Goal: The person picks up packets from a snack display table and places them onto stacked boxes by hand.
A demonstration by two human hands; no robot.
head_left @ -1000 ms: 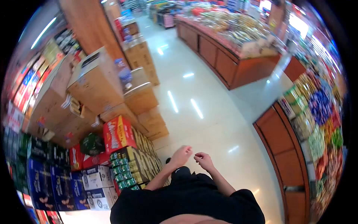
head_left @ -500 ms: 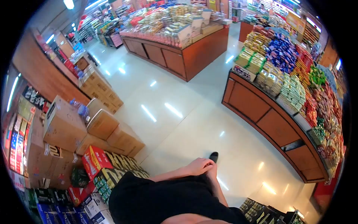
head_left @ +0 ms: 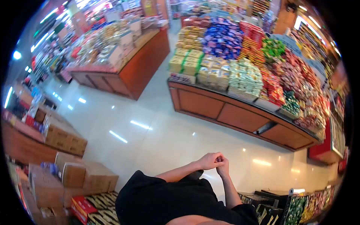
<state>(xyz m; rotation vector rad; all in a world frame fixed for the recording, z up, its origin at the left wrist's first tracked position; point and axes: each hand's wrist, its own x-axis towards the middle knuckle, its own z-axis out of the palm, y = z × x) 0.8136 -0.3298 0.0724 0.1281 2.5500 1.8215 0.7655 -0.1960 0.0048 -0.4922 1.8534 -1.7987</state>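
My left hand (head_left: pixel 208 161) and my right hand (head_left: pixel 222 167) meet in front of my body, above the pale floor. Both have curled fingers and touch each other at the fingertips. Whatever lies inside them, if anything, is hidden. Below the hands are my black clothes (head_left: pixel 168 200). Beyond them stands a wooden display counter (head_left: pixel 238 116) heaped with packaged goods, including blue wrapped pieces (head_left: pixel 224 37) and pale green packets (head_left: pixel 244 78). Neither hand touches these goods.
A second wooden counter (head_left: pixel 144 63) stands at the upper left. Cardboard boxes (head_left: pixel 47 187) and a red-and-black carton (head_left: pixel 82 208) are stacked at lower left. Shiny tiled floor (head_left: pixel 161 138) runs between. A red case (head_left: pixel 326 144) is at right; packaged goods (head_left: pixel 303 206) at lower right.
My view has turned to the right, so the counters and boxes have shifted left. The hands stay together, now a little farther from my body.
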